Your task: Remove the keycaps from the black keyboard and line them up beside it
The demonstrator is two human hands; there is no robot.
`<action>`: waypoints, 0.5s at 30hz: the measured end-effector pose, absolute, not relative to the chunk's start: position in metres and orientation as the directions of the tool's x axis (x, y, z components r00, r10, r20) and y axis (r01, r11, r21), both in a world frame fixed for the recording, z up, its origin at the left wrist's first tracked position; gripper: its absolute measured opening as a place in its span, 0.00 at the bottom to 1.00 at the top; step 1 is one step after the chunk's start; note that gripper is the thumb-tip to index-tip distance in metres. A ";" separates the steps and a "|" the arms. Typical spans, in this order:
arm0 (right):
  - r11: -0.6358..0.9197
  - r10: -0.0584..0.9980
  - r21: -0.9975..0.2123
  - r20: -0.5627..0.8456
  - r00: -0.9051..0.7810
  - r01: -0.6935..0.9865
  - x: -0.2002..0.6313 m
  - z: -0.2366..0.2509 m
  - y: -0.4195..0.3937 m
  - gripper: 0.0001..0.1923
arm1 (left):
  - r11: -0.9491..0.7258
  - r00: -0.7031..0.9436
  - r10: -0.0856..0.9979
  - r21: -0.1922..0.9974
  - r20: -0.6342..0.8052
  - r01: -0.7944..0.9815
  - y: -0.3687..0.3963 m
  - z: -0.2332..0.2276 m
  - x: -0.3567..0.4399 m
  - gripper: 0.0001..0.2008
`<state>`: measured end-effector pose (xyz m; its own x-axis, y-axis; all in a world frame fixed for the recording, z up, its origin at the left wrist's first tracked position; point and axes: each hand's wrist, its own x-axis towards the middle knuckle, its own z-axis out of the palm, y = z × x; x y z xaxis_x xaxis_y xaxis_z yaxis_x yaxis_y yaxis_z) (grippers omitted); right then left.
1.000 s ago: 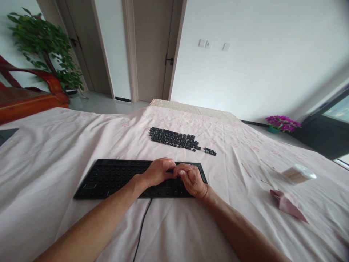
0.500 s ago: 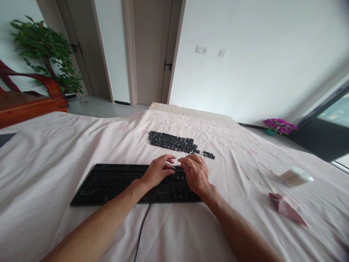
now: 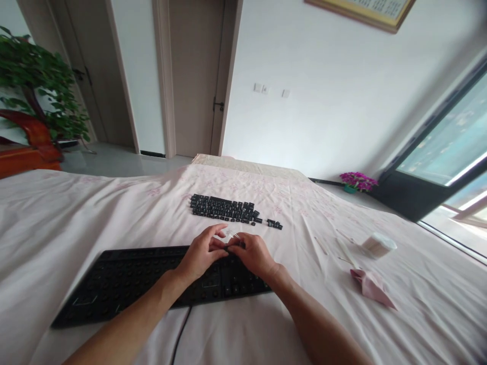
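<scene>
A black keyboard [image 3: 125, 276] lies across the bed-like cloth, with most keycaps off its left and middle parts and keys still on its right-hand block. My left hand [image 3: 201, 253] is over the keyboard's upper right area, thumb and finger pinched at a small dark keycap [image 3: 227, 247]. My right hand [image 3: 253, 256] meets it there, closed around a thin wire keycap puller [image 3: 233, 235] whose wires stick out above the fingers. The fingers partly hide both small things. Beyond the hands, loose black keycaps [image 3: 224, 209] lie grouped in rows.
A pink cloth [image 3: 373, 288], cotton swabs [image 3: 320, 246] and a clear tub of swabs [image 3: 379, 245] lie to the right. The keyboard's cable [image 3: 181, 332] runs toward me. A pale patterned sheet [image 3: 152, 218] with folds covers the surface.
My hands have come together, and my right hand has turned so that the wires show above its fingers. The keyboard appears lower and further left as the view shifts upward and right.
</scene>
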<state>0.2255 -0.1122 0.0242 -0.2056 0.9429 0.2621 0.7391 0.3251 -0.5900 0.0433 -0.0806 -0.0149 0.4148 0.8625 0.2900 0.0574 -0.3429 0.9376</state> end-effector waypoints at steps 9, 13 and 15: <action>-0.074 0.903 -0.487 0.337 0.265 0.870 0.328 0.026 -0.075 0.09 | -0.449 0.447 0.835 0.867 0.321 0.216 -0.082 -0.013 0.044 0.19; -0.185 0.895 -0.435 0.295 0.334 0.881 0.357 0.010 -0.072 0.11 | -0.465 0.472 0.822 0.854 0.319 0.232 -0.082 -0.014 0.046 0.16; -0.196 0.898 -0.417 0.287 0.333 0.888 0.361 0.003 -0.071 0.11 | -0.474 0.476 0.818 0.848 0.323 0.238 -0.082 -0.014 0.046 0.15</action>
